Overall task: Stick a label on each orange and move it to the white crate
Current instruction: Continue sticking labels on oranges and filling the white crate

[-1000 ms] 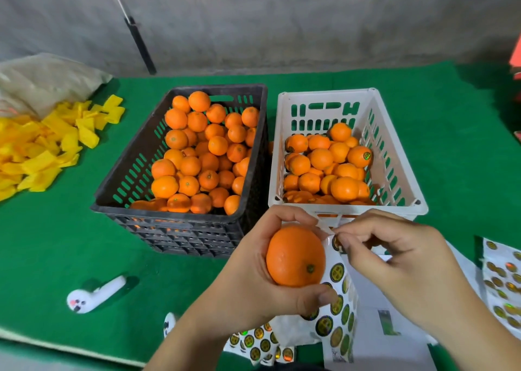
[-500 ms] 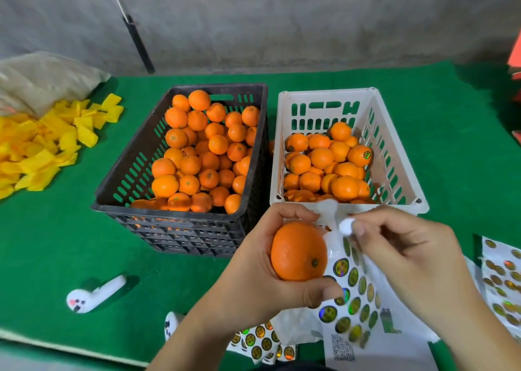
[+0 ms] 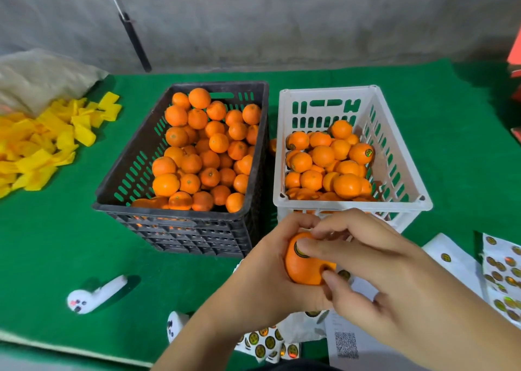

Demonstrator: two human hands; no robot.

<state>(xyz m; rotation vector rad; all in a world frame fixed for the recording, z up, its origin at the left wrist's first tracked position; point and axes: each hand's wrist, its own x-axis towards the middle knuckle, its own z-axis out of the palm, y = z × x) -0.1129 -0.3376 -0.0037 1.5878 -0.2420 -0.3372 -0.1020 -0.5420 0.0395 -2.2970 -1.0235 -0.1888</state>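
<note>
My left hand [image 3: 270, 269] grips an orange [image 3: 303, 269] in front of the white crate [image 3: 352, 205]. My right hand [image 3: 375, 280] lies over the orange, a fingertip pressing a round label [image 3: 296, 249] onto its top while the thumb touches its lower side. The white crate holds several oranges, some showing labels. To its left, the black crate [image 3: 180, 215] is piled with oranges [image 3: 203, 156]. Sticker sheets [image 3: 270, 342] lie under my arms and more sticker sheets [image 3: 504, 280] at the right edge.
Green felt [image 3: 56, 243] covers the table. A heap of yellow pieces [image 3: 42, 142] and a grey sack [image 3: 36, 80] sit far left. Two small white devices [image 3: 93, 296] lie near the front edge. A white sheet with a QR code [image 3: 346, 344] lies by my right wrist.
My right hand peeled a label from the sheet, let the sheet drop, and brought the label onto the orange. My left hand kept hold of the orange and turned it slightly.
</note>
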